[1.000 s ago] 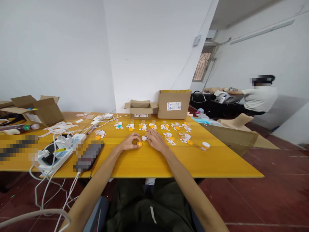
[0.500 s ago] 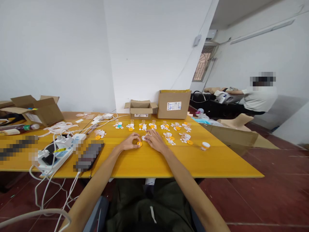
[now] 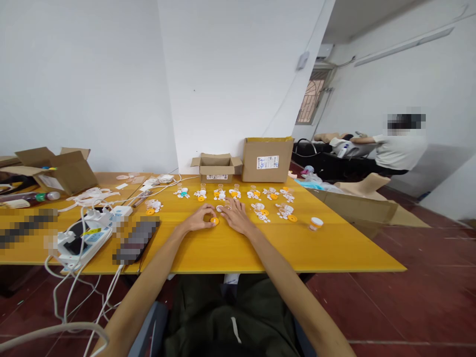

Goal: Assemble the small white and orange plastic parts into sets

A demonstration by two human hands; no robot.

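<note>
My left hand is curled with thumb and forefinger at an orange ring-shaped lid that rests on the table. Beside it, my right hand reaches forward with its fingers spread and pointing down. Its fingertips are close to a white round piece and partly cover some clear plastic; I cannot make out whether they grip any of it. Small piles of clear cups, orange lids and white discs, such as the pile with a teal piece, lie in a row beyond both hands.
A closed white-capped cup stands at the right. Two cardboard boxes, one open and one larger, sit at the back. On the left are a power strip with cables and a dark phone-like slab. A person sits far right.
The fingers of my right hand have spread a little, and the white piece near them shows slightly farther forward and left. My left hand stays at the orange lid.
</note>
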